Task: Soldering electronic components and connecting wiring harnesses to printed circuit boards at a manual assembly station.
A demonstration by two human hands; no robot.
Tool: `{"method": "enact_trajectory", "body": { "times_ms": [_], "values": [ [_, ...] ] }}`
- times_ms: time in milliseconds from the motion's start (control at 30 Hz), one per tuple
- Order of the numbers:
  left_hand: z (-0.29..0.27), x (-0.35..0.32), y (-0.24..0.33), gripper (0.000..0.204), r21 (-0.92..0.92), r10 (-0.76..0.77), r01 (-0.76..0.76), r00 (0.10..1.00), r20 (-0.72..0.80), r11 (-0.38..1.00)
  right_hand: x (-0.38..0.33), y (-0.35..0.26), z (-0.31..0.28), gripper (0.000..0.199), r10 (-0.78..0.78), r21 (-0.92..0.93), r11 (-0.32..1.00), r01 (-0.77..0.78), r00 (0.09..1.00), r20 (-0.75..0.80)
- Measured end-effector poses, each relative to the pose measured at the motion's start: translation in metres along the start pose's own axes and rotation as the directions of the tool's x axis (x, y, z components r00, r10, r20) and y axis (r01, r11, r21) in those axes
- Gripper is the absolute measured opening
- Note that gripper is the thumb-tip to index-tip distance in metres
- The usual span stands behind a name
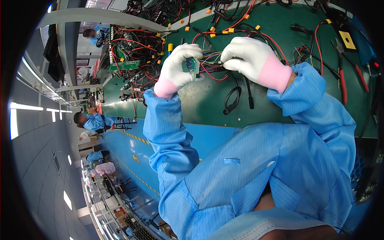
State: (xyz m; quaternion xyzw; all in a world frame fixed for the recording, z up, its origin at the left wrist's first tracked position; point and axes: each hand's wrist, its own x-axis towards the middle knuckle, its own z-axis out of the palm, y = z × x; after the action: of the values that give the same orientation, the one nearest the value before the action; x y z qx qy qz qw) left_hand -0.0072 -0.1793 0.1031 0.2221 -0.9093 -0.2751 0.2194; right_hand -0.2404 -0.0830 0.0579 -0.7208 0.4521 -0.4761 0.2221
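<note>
Pinch grip: left hand (178, 66) closes on small green circuit board (193, 67) above green worktop (208, 100); right hand (246, 56) clamps its multicoloured wire bundle (210, 60). Best steady board, seat wires straight.

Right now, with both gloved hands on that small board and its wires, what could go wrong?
1. The left hand pinches the small circuit board by its edge; it might slip.
2. The right hand grips the coloured wires close to the board; pulling may strain their joints.
3. Loose red cables below could snag.
</note>
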Motion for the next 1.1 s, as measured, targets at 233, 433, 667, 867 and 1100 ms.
{"method": "enact_trajectory", "body": {
  "times_ms": [233,433,667,867,1100],
  "values": [
    [-0.008,-0.005,-0.001,0.056,0.030,0.026,-0.025,0.999,-0.040,0.999,0.000,0.005,-0.068,0.035,0.381,0.736,0.628,-0.250,0.925,-0.010],
    [-0.035,-0.015,-0.001,0.061,-0.119,-0.069,0.039,0.963,-0.260,0.992,-0.019,0.049,-0.126,0.038,0.458,0.746,0.649,-0.147,0.859,-0.230],
    [-0.067,-0.025,0.014,0.057,-0.424,-0.167,-0.091,0.829,-0.534,0.901,-0.006,0.052,-0.138,0.040,0.487,0.668,0.739,-0.085,0.753,-0.443],
    [-0.118,-0.060,-0.001,0.043,-0.713,-0.219,-0.278,0.826,-0.519,0.644,0.024,0.038,-0.128,0.023,0.445,0.565,0.823,-0.052,0.677,-0.586],
    [-0.107,-0.016,0.014,0.034,-0.868,-0.226,-0.399,0.853,-0.470,0.297,0.020,0.056,-0.132,0.043,0.323,0.094,0.935,-0.341,0.713,-0.622]
  ]
}}
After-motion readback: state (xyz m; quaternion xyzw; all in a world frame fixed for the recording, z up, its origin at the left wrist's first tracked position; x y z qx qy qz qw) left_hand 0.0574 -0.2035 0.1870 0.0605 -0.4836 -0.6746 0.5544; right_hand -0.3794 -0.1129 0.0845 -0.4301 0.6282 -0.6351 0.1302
